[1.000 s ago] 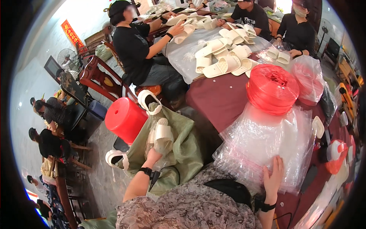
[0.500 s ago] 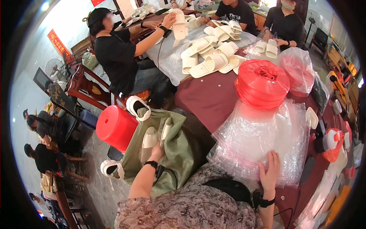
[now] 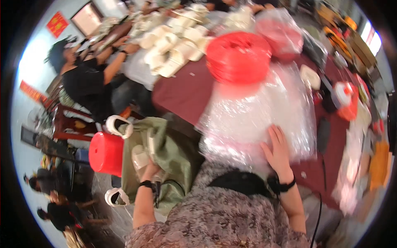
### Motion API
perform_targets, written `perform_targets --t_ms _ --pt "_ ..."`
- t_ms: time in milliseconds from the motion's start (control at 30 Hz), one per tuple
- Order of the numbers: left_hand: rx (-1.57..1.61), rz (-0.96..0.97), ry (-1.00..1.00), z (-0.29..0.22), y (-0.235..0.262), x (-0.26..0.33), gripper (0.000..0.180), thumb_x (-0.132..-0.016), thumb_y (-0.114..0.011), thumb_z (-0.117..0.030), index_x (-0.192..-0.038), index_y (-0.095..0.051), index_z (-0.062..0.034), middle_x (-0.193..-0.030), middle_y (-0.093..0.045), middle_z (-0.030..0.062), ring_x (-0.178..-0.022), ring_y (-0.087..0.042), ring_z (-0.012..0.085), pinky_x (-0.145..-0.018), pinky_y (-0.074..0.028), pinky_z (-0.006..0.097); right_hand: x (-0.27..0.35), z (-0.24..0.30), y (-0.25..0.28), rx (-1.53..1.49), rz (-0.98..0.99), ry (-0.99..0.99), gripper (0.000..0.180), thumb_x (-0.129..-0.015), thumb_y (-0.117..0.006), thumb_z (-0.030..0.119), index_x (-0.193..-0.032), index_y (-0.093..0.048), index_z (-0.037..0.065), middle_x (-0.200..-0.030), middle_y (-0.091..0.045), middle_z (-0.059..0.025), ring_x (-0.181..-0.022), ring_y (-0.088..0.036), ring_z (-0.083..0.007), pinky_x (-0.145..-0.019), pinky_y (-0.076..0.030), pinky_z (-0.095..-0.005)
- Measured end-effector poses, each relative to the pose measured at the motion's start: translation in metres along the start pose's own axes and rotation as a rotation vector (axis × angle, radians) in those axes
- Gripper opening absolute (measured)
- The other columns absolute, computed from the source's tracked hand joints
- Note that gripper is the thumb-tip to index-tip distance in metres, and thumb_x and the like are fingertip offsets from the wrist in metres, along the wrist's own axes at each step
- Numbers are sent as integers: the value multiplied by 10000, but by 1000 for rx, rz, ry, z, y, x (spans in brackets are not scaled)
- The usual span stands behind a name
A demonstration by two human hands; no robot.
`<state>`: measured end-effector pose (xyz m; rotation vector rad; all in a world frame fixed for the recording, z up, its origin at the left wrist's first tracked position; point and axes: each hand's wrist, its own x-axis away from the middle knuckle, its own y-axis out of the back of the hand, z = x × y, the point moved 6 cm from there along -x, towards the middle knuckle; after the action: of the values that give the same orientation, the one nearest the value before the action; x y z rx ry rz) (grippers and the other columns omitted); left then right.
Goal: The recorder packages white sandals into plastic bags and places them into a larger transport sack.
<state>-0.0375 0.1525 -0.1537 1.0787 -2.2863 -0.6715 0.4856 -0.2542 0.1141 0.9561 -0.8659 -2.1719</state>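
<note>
My left hand (image 3: 151,170) reaches into a green woven sack (image 3: 178,142) beside my lap. Its fingers are blurred and partly hidden, so their grip cannot be told. Right by it in the sack are pale slippers (image 3: 141,158), seemingly in clear plastic. Two thick white handles, one the upper handle (image 3: 119,126) and one the lower handle (image 3: 117,197), stick out at the sack's left side. On the table my right hand (image 3: 278,152) lies open, fingers spread on a stack of clear plastic bags (image 3: 264,111). Nothing is held in it.
A roll of red plastic twine (image 3: 238,58) sits on the far end of the bags. White slippers (image 3: 175,47) are heaped on the maroon tablecloth (image 3: 182,93). A red stool (image 3: 106,152) stands left of the sack. Co-workers sit around the table, one person (image 3: 89,80) at the left.
My view has swung, so the table things appear farther left and higher, with some blur. My left hand remains in the sack and my right hand remains on the bags.
</note>
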Motion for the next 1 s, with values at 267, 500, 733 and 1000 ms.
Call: perform_targets --t_ms 267,500,733,1000 --pt "-615 -11 -4 -287 6 69 685 -771 -758 -303 -1333 -484 -22 -1046 -674 205 -891 -667 319 -788 -530 392 59 34 82 -190 36 -39 269 -799 -717 94 -1058 -662 46 -995 -650 -101 -872 -615 -277 -749 -496 -364" --pt "-348 845 -30 -303 -99 164 245 -843 -643 -218 -1002 -690 -38 -840 -686 165 -804 -672 317 -732 -523 378 177 8 105 -468 327 -529 113 -850 -706 98 -950 -712 47 -788 -664 -62 -613 -573 -133 -542 -430 -260" --pt "-580 1063 -180 -221 -116 174 310 -801 -657 -192 -1075 -663 -46 -887 -689 173 -855 -662 355 -770 -518 412 248 -13 105 -353 503 -676 170 -867 -672 225 -934 -707 73 -792 -687 -85 -659 -644 -218 -607 -500 -340" --pt "-659 956 -76 -320 -134 128 383 -910 -546 -341 -1138 -651 -53 -1023 -673 223 -951 -627 404 -797 -491 478 251 -53 75 -126 640 -687 302 -852 -643 347 -1014 -698 97 -885 -688 -127 -794 -660 -326 -704 -519 -423"
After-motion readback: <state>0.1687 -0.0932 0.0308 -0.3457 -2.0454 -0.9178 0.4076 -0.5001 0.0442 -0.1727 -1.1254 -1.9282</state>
